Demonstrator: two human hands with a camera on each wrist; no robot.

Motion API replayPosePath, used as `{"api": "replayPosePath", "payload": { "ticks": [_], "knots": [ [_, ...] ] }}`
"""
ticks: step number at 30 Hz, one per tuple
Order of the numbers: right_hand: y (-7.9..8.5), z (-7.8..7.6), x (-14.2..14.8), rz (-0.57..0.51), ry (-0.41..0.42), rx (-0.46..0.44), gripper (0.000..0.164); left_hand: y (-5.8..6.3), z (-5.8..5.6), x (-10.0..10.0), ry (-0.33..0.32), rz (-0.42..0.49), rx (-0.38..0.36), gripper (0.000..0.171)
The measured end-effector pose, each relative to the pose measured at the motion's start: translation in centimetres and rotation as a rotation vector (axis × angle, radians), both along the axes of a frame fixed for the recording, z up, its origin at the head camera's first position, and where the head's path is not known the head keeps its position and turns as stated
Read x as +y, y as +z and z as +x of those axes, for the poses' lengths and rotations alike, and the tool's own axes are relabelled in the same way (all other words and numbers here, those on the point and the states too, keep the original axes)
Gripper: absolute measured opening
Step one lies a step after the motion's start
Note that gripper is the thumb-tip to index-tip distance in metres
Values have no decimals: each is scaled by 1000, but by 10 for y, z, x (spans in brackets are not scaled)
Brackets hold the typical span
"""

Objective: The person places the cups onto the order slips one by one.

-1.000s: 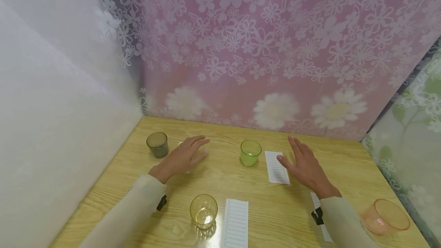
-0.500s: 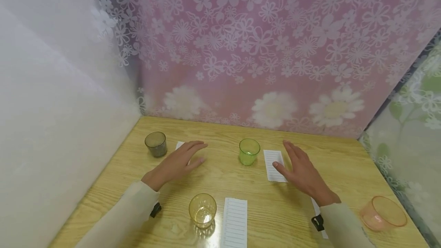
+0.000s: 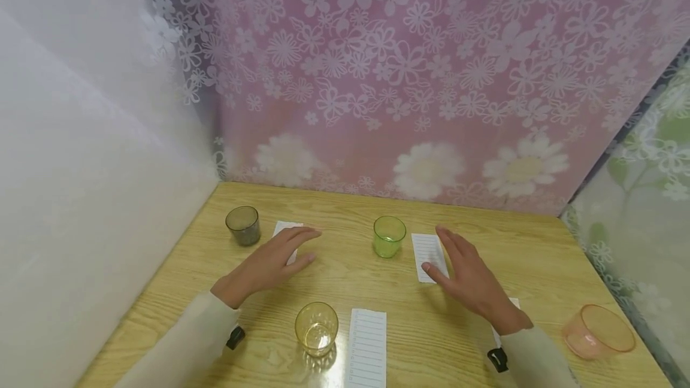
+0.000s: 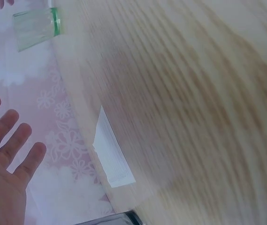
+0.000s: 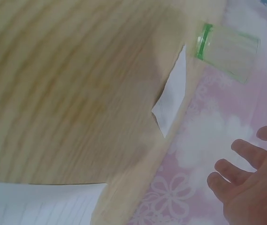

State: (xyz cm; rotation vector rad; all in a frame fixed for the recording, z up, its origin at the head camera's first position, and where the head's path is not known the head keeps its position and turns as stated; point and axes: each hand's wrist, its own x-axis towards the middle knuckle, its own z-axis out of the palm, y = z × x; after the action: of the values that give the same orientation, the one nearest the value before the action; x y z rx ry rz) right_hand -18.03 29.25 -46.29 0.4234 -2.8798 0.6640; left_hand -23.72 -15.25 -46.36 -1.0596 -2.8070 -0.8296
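My left hand [image 3: 269, 261] hovers over the left part of the table with relaxed fingers and holds nothing. It partly covers a small lined paper slip [image 3: 288, 226], beside a grey glass [image 3: 243, 226]. On the other side, my right hand [image 3: 468, 274] is held in the air, fingers spread, also holding nothing. Below its thumb lies another lined slip [image 3: 427, 250]. Between the hands, farther back, stands a green glass [image 3: 389, 237]. A yellow glass [image 3: 317, 329] stands at the front middle beside a longer lined paper strip [image 3: 368, 346].
A pink-orange glass [image 3: 598, 333] stands at the right front. Another paper slip [image 3: 497, 336] is mostly hidden under the right wrist. A flowered pink curtain [image 3: 366, 76] closes off the wooden table's [image 3: 334, 274] back edge, and a white wall [image 3: 108, 136] its left side.
Both hands have drawn back slightly toward the person, the left one also shifting left, uncovering more of the left slip. The glasses and papers stay in place on the table.
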Motion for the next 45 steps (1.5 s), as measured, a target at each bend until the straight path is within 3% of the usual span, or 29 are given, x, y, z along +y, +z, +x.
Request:
{"api": "replayPosePath", "payload": {
  "ticks": [8, 22, 28, 32, 39, 45],
  "knots": [
    [-5, 10, -1, -11, 11, -1, 88, 2, 12, -8, 2, 1, -61, 57],
    [-18, 30, -13, 30, 64, 39, 83, 1, 36, -15, -29, 27, -45, 50],
    [-19, 37, -22, 47, 93, 73, 84, 0, 44, -16, -26, 22, -85, 50],
    [-19, 43, -29, 64, 109, 81, 85, 0, 48, -16, -35, 24, -119, 51],
    [-23, 52, -37, 88, 148, 87, 84, -4, 52, -17, -69, 30, -104, 52],
    [-30, 58, -44, 129, 183, 104, 84, -8, 59, -20, -58, 32, -165, 54]
  ]
}}
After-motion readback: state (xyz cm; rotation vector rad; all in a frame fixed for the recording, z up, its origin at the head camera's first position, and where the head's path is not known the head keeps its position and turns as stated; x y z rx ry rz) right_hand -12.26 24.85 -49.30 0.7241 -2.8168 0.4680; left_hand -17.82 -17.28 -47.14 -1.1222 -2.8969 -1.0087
